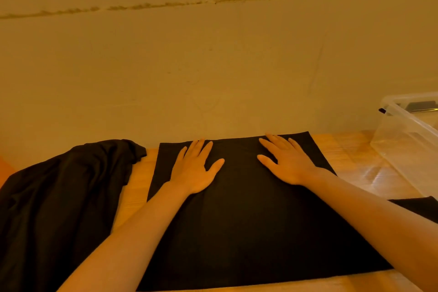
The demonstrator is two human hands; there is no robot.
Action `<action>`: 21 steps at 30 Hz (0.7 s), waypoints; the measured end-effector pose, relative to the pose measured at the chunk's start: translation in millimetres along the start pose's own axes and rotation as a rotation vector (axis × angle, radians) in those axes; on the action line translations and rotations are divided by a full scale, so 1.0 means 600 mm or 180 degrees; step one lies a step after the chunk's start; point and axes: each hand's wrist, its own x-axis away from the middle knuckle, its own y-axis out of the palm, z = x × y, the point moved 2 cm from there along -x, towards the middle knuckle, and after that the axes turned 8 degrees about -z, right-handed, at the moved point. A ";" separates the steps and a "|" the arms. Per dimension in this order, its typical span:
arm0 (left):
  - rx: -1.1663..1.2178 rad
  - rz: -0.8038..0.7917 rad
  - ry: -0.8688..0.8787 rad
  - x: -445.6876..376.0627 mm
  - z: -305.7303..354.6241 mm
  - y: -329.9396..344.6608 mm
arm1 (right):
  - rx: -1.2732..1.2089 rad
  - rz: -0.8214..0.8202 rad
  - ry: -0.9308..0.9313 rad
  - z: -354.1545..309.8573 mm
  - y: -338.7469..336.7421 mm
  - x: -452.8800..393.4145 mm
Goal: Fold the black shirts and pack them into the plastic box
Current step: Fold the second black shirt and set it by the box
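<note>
Head view: a black shirt lies flat as a long panel on the wooden table, running from the near edge to the wall; left hand and right hand press palm-down on its far end, fingers spread, gripping nothing. More black shirts lie crumpled to the left, the plastic box stands far right, near the panel but apart. Step looks like smoothing mid-fold; next likely needs an end pinched and doubled over to fit the box.
</note>
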 end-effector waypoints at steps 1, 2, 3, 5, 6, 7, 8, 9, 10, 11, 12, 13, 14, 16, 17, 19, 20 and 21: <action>-0.0058 -0.0154 -0.0113 -0.003 -0.002 0.003 | 0.0000 -0.0141 0.0092 0.003 0.004 -0.001; -0.0123 -0.0230 -0.0174 -0.005 -0.006 0.004 | -0.0004 -0.0217 0.0180 0.012 0.006 -0.002; -0.0182 -0.0265 -0.0210 -0.005 -0.010 0.004 | 0.0015 -0.0238 0.0252 0.022 0.006 -0.001; -0.0229 -0.0263 -0.0255 -0.001 -0.020 0.004 | 0.0083 -0.0227 0.0380 0.047 0.005 0.003; -0.0224 -0.0243 -0.0288 0.000 -0.026 0.003 | 0.0100 -0.0203 0.0442 0.061 0.005 0.006; -0.0214 -0.0227 -0.0325 0.002 -0.032 0.003 | 0.0106 -0.0183 0.0500 0.074 0.004 0.010; -0.0195 -0.0219 -0.0361 0.005 -0.037 0.002 | 0.0101 -0.0177 0.0557 0.085 0.005 0.013; -0.0177 -0.0222 -0.0395 0.006 -0.041 0.002 | 0.0088 -0.0181 0.0609 0.096 0.005 0.016; -0.0164 -0.0233 -0.0435 0.007 -0.043 0.002 | 0.0068 -0.0186 0.0662 0.104 0.005 0.018; -0.0154 -0.0233 -0.0481 0.009 -0.044 0.002 | 0.0049 -0.0183 0.0723 0.108 0.004 0.020; -0.0140 -0.0208 -0.0535 0.010 -0.043 0.001 | 0.0049 -0.0163 0.0787 0.108 0.002 0.022; -0.0123 -0.0154 -0.0581 0.013 -0.038 -0.001 | 0.0090 -0.0108 0.0832 0.103 -0.002 0.024; -0.0109 -0.0068 -0.0590 0.016 -0.029 -0.003 | 0.0163 -0.0003 0.0825 0.090 -0.006 0.029; -0.0102 0.0146 -0.0413 0.029 0.004 -0.007 | 0.0209 0.0270 0.0564 0.046 -0.014 0.043; -0.0082 0.0213 -0.0243 0.039 0.026 -0.006 | 0.0125 0.0335 0.0343 0.017 -0.015 0.053; -0.0080 0.0165 0.0100 0.064 0.071 0.005 | -0.0055 0.0205 -0.0059 -0.041 -0.005 0.078; -0.0121 0.0084 0.0207 0.078 0.088 0.015 | -0.0063 0.0095 -0.0195 -0.065 0.006 0.091; -0.0159 -0.0014 0.0249 0.090 0.098 0.025 | -0.0032 -0.0006 -0.0267 -0.080 0.018 0.102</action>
